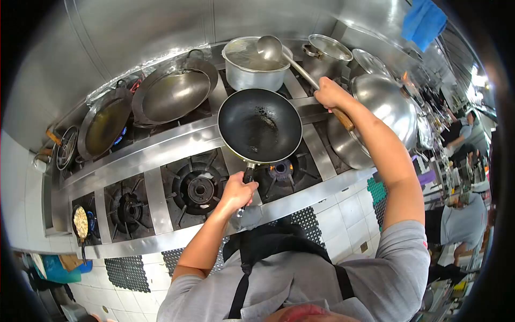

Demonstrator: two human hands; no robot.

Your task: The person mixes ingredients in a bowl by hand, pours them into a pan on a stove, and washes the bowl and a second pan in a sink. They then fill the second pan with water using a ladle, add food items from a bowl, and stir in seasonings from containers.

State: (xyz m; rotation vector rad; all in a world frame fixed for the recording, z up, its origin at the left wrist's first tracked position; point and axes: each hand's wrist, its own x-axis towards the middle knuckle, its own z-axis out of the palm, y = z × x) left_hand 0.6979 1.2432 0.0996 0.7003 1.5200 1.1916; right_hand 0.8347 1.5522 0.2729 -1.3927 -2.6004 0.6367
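Left hand (241,191) grips low; right hand (331,95) grips, arm outstretched.

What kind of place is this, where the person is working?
It looks like a restaurant kitchen: a long metal stove with many burners, large pans and pots on it, and other people in the background.

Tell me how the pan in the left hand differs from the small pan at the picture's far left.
The held pan is raised in the left hand; the small pan sits on the stove. The held pan shows only shiny residue; the small pan holds pale food. Both are dark, with one straight handle.
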